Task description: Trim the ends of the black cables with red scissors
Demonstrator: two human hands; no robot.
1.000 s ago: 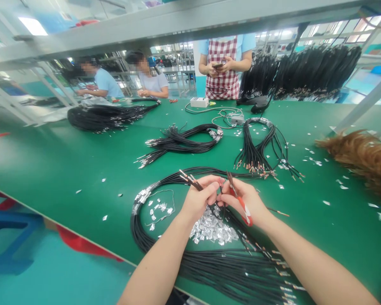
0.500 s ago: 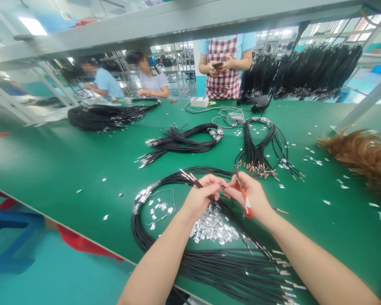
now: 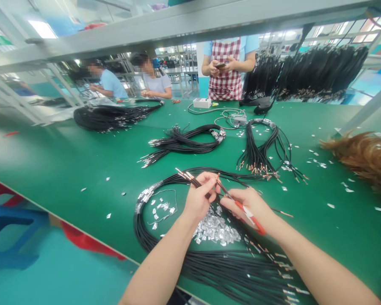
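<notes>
Several slim black cables with pale tips, clasped in the left hand near a heap of silver foil scraps; dark metal tool with red-and-white handles, gripped in the right hand, pointing toward the left one; beneath, green tabletop.

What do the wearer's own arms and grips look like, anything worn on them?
The left grip and right grip are bare human hands, with no gloves on. Both forearms are bare too: no sleeve, watch or bracelet shows. Anything worn higher up is out of view.
</notes>
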